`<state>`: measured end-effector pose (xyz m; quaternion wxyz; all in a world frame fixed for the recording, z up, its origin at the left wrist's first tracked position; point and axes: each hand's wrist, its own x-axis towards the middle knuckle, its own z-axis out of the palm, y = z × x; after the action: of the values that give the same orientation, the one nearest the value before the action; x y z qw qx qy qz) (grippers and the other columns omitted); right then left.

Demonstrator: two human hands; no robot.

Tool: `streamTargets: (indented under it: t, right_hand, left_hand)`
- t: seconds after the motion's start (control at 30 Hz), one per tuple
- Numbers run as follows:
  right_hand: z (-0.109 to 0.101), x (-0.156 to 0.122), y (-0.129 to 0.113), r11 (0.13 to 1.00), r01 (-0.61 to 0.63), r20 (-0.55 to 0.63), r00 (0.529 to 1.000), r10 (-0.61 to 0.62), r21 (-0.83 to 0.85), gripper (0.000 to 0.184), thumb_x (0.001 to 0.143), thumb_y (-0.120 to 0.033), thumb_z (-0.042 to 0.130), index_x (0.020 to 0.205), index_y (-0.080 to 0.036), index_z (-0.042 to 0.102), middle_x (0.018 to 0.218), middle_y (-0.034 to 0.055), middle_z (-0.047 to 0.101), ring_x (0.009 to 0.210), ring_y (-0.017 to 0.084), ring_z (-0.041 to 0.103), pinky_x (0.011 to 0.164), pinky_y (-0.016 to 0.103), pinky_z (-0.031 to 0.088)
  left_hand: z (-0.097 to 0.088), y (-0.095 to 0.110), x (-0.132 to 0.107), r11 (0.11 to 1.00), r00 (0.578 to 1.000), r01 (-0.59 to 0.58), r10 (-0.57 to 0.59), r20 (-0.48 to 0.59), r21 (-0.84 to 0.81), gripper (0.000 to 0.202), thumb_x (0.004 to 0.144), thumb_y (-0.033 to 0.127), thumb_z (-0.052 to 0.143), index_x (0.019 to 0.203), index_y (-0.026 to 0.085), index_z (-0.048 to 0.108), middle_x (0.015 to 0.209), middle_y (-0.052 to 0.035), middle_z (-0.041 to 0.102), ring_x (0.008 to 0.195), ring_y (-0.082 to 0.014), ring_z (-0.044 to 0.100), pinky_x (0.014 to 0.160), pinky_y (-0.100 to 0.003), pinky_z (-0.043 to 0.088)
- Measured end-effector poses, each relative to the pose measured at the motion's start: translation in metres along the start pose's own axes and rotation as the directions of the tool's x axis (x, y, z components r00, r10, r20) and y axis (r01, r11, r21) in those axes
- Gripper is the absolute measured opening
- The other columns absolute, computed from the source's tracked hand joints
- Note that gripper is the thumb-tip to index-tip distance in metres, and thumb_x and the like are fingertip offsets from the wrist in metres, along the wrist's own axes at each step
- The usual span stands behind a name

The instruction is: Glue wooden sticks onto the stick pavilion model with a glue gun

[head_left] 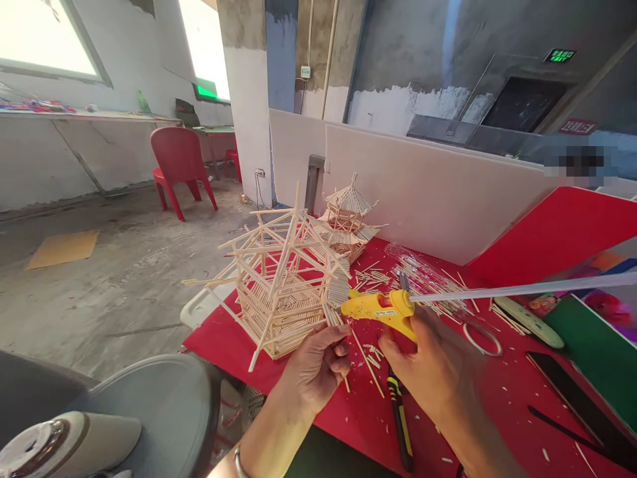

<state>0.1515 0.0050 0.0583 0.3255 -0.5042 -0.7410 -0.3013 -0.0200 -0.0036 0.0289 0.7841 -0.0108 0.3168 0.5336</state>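
Observation:
My right hand (428,352) is wrapped round the handle of a yellow hot glue gun (375,307). A long clear glue stick (507,289) juts from its back toward the right. The nozzle points left at the slatted edge of a wooden stick pavilion model (283,265). Just below that edge, my left hand (321,362) has thumb and forefinger pinched together; what they hold is too small to make out. Roof slats cover the model's right side, while bare stick framing shows elsewhere. A finished-looking tiered stick pavilion (348,212) stands behind it.
Pliers (399,421), stick offcuts (373,356) and a tape ring (482,340) lie on the red tabletop (358,431). A plastic bag of sticks (428,282) is farther back. At right is a dark phone (567,392); a tumbler (74,441) rests on a grey stool (164,398).

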Motion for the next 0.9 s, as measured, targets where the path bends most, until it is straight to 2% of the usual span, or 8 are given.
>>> streamTargets:
  t: [0.2,0.37,0.57,0.9]
  right_hand:
    - [-0.003,0.002,0.0,1.0,-0.004,0.031,1.0,0.004,0.014,0.017,0.083,-0.031,0.057,0.093,-0.019,0.062,0.078,0.0022,0.07,0.058,0.016,0.061,0.051,0.027,0.038]
    - [-0.006,0.004,-0.002,1.0,0.008,0.021,1.0,-0.007,-0.024,0.014,0.084,-0.032,0.057,0.088,-0.019,0.061,0.074,0.0011,0.068,0.055,0.016,0.059,0.051,0.028,0.037]
    - [-0.006,0.005,-0.002,1.0,0.01,0.047,0.999,-0.009,-0.01,0.02,0.084,-0.032,0.056,0.098,-0.02,0.063,0.075,-0.0006,0.069,0.056,0.015,0.06,0.052,0.027,0.037]
    - [-0.008,0.006,-0.004,0.998,0.04,0.026,0.999,-0.039,-0.039,0.017,0.085,-0.031,0.056,0.096,-0.02,0.063,0.07,-0.0021,0.066,0.056,0.015,0.059,0.054,0.028,0.035]
  left_hand:
    - [0.0,-0.006,-0.003,1.0,1.0,0.004,-0.004,0.015,0.03,0.027,0.064,0.007,0.078,0.079,0.015,0.057,0.06,0.0029,0.056,0.046,-0.0045,0.041,0.041,-0.017,0.024]
    - [0.003,-0.009,-0.005,0.995,1.0,0.01,-0.01,0.005,0.097,0.025,0.06,0.008,0.078,0.073,0.015,0.058,0.054,0.0039,0.053,0.045,-0.0048,0.041,0.041,-0.017,0.022]
    - [0.0,-0.014,-0.005,0.979,0.997,0.043,-0.053,0.048,0.198,0.024,0.056,0.012,0.08,0.072,0.014,0.061,0.056,0.0022,0.056,0.046,-0.0051,0.042,0.042,-0.018,0.02]
    - [-0.01,-0.017,-0.002,0.972,0.997,-0.03,0.013,0.071,0.235,0.024,0.06,0.021,0.084,0.07,0.014,0.063,0.055,0.0023,0.056,0.046,-0.0063,0.043,0.043,-0.02,0.024]
